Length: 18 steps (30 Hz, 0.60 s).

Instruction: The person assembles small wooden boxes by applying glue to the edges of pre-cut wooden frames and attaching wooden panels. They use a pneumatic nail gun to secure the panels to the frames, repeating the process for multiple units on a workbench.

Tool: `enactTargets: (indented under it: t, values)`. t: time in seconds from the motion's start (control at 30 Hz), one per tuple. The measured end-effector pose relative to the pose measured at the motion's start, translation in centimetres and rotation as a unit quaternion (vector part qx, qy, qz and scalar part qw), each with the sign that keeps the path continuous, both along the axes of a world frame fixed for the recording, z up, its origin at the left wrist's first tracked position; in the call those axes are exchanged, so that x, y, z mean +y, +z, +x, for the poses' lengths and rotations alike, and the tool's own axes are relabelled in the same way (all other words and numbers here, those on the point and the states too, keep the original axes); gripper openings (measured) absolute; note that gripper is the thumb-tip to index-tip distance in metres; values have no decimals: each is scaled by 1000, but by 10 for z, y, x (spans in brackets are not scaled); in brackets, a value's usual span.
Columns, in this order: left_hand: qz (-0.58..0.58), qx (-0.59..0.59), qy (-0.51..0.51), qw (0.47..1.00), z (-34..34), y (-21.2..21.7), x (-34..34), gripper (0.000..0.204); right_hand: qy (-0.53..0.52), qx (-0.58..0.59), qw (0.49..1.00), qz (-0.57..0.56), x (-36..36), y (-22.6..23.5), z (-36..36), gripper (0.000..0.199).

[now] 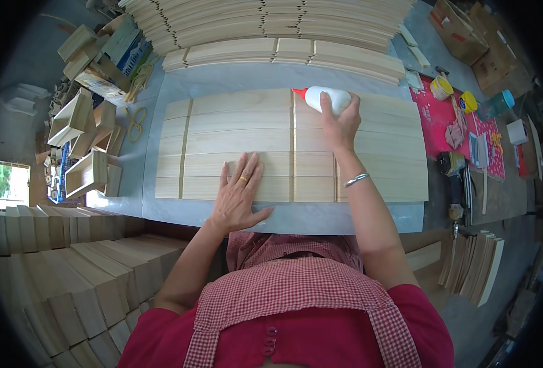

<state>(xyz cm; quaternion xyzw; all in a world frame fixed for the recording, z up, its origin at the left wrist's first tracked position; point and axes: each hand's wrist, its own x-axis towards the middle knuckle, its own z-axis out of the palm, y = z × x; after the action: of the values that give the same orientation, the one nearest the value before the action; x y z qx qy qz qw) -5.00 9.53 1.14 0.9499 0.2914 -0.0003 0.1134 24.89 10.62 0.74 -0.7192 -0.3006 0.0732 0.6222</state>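
Note:
Several pale wooden boards [241,121] lie edge to edge on the table in front of me, with grooves running across them. My left hand [238,190] rests flat on the nearer boards, fingers stretched out and thumb off to the right. In my right hand [341,122] is a white squeeze bottle [322,99] with a red nozzle, tilted on its side. Its tip points left, at the far end of the middle groove [293,147]. Whether anything is coming out of the nozzle is too small to tell.
Behind the boards stand tall stacks of grooved wood strips [241,24]. Small wooden boxes [87,175] and yellow scissors [135,122] sit at the left. To the right are a power drill [452,178], a yellow tub [441,88] and cardboard boxes [458,34]. Wood blocks [81,279] are piled lower left.

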Motion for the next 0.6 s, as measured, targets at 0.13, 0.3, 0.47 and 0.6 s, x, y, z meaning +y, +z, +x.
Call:
enactTargets:
  t: [0.13,0.3,0.47,0.6]
  values:
    - [17,-23,-2,1000,-1,-4,0,96,-6,-24,1000,-7,-3,-6,-4,59]
    - [15,-39,6,999,1,-3,-1,92,7,-57,998,6,-47,-8,-21,55]
    - [37,-48,12,998,0,-8,-4,91,38,-89,995,-21,-119,-7,-54,49]
    - [46,-55,10,997,0,-12,-3,91,66,-78,994,-24,-171,-3,-77,48]
